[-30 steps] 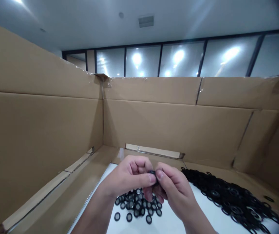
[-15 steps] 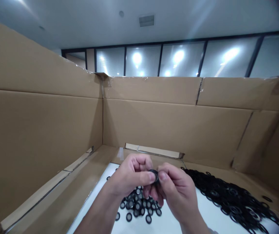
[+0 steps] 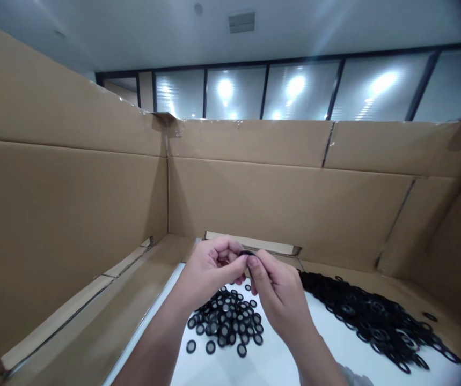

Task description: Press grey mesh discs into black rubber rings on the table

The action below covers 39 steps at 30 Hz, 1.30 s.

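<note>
At lower centre of the frame, my left hand (image 3: 214, 268) and right hand (image 3: 276, 284) together grip a dark ring (image 3: 247, 253), above a pile of discs (image 3: 228, 316).

Plain brown cardboard walls (image 3: 246, 203) surround a white desk (image 3: 278, 359), where small black discs (image 3: 241, 350) show pale grey centres and a larger pile of rings (image 3: 367, 313) is solid black. Dark frames edge bluish-white window panes (image 3: 234, 94), some finely striped, under a blue-grey ceiling (image 3: 141, 32).
</note>
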Available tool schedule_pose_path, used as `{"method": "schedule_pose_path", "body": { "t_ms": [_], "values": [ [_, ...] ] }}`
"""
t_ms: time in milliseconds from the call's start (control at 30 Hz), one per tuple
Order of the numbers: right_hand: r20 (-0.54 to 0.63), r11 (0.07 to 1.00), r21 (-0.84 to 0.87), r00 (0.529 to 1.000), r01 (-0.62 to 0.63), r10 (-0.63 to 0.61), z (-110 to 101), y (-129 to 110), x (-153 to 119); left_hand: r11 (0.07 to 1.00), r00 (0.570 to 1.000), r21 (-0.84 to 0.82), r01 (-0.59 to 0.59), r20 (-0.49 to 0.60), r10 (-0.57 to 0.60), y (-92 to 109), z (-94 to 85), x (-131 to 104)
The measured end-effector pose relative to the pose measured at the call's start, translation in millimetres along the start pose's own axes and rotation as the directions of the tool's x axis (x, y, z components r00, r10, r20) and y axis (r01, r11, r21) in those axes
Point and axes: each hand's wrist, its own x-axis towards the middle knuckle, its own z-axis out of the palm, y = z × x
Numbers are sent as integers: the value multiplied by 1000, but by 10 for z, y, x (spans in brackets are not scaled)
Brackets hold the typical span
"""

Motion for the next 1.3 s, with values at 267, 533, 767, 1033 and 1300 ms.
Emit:
{"method": "schedule_pose_path", "body": {
  "t_ms": [267, 533, 767, 1033, 1300],
  "values": [
    [-154, 984, 36, 974, 175, -167, 2, -33, -7, 996, 994, 18, -89, -66, 90, -42, 88, -34],
    [-71, 973, 203, 992, 113, -101, -87, -26, 18, 978, 991, -205, -42, 116, 67, -100, 51, 30],
    [29, 958, 286, 999, 31, -41, -46, 54, -33, 940, 968, -339, 45, 247, 43, -206, -38, 93],
    [203, 959, 268, 978, -96, 41, -140, 99, -7, 979, 948, -189, 73, 318, -9, -120, -153, 75],
    [12, 994, 56, 995, -97, 96, -67, 107, 29, 978, 983, -185, 95, 170, -64, -92, -58, 88]
  ]
}}
